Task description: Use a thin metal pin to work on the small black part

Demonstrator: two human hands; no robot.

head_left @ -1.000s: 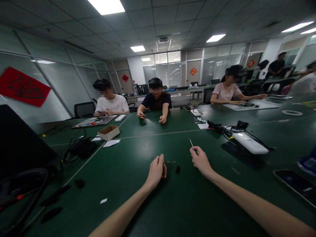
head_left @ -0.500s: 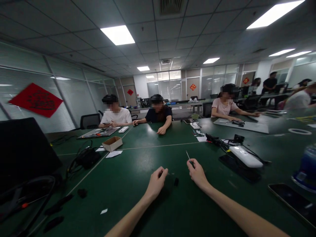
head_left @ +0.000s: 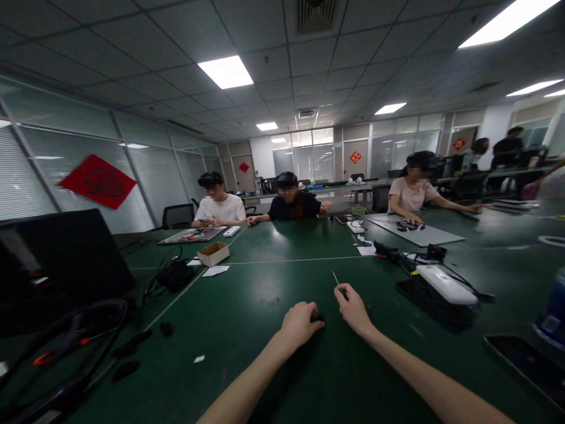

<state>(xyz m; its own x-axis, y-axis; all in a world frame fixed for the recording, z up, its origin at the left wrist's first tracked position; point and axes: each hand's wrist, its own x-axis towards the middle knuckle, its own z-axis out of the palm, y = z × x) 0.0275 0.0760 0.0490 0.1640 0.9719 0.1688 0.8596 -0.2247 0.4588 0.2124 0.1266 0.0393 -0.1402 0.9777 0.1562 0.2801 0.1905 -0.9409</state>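
My right hand (head_left: 353, 308) is closed around a small screwdriver (head_left: 336, 278); its thin metal shaft points up and away, and most of the handle is hidden in my fingers. To the left of it, my left hand (head_left: 301, 324) reaches down to the green table (head_left: 260, 294), thumb and forefinger curled around a small black piece (head_left: 317, 318). Only a dark bit of that piece shows between the fingers, so its shape cannot be made out. The two hands are apart.
A small open cardboard box (head_left: 214, 254) stands ahead on the left near black cables (head_left: 174, 274). On the right lie a white power bank-like block (head_left: 445, 284) and a phone (head_left: 525, 368). Black scraps (head_left: 126, 371) lie left. Several people sit across the table.
My left hand has moved right and closed over the small black piece that lay on the table. My right hand stays in place with the screwdriver. The view has turned slightly left.
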